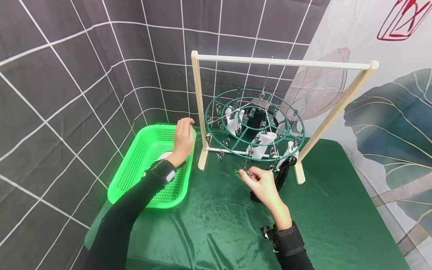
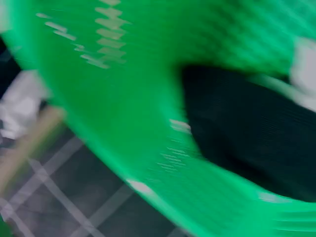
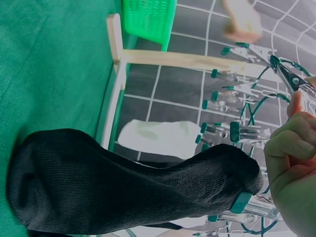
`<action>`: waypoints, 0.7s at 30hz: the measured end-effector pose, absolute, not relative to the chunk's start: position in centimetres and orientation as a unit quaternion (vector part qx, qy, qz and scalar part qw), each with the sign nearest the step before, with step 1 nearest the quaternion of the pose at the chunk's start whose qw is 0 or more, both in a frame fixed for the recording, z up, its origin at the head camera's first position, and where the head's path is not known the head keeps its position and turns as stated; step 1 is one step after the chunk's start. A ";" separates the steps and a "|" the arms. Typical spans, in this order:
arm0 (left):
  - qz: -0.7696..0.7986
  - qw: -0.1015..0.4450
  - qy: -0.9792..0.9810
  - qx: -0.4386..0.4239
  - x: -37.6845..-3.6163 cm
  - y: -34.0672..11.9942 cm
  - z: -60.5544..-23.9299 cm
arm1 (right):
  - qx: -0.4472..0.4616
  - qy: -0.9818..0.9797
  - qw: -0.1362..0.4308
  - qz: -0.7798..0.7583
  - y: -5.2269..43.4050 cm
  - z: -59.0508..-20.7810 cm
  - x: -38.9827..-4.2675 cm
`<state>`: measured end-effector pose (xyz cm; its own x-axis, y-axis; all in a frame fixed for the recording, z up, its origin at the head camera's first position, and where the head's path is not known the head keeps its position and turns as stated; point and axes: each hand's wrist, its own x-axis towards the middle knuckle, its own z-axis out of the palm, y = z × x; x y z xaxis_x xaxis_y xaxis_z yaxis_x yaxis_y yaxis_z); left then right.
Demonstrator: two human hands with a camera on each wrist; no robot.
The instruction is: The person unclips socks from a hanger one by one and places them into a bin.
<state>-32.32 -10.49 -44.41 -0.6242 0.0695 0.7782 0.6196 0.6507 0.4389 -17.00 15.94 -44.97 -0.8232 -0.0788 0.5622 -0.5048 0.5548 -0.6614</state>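
My right hand (image 1: 263,183) pinches a metal clip (image 3: 291,76) with green tips, hanging from the round green drying rack (image 1: 210,129); no cloth shows in that clip. Beside it, a black sock (image 3: 123,182) hangs from a neighbouring clip in the right wrist view. My left hand (image 1: 183,138) is above the right side of the green basket (image 1: 116,183), fingers fairly straight, with nothing visible in them. Inside the basket lie a black sock (image 2: 247,128) and something white (image 2: 303,74), as the blurred left wrist view shows.
A wooden stand with a white top bar (image 1: 283,63) carries the rack by a hook. Several clips dangle around the rings, some with white socks (image 1: 263,145). A green cloth (image 1: 216,225) covers the table; a dark gridded curtain (image 1: 67,112) hangs behind.
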 end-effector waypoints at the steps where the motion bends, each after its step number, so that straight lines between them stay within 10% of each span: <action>1: -0.378 0.417 -0.791 -0.242 -31.9 -9.5 -43.9 | 0.172 -0.848 0.242 0.439 16.0 -45.0 -17.0; 9: -0.327 0.436 -0.711 -0.444 -27.3 -3.8 -41.2 | 0.174 -0.847 0.231 0.445 15.8 -44.9 -17.2; 21: -0.278 0.403 -0.749 -0.446 -26.7 -2.5 -41.7 | 0.207 -0.842 0.264 0.423 16.6 -44.5 -16.5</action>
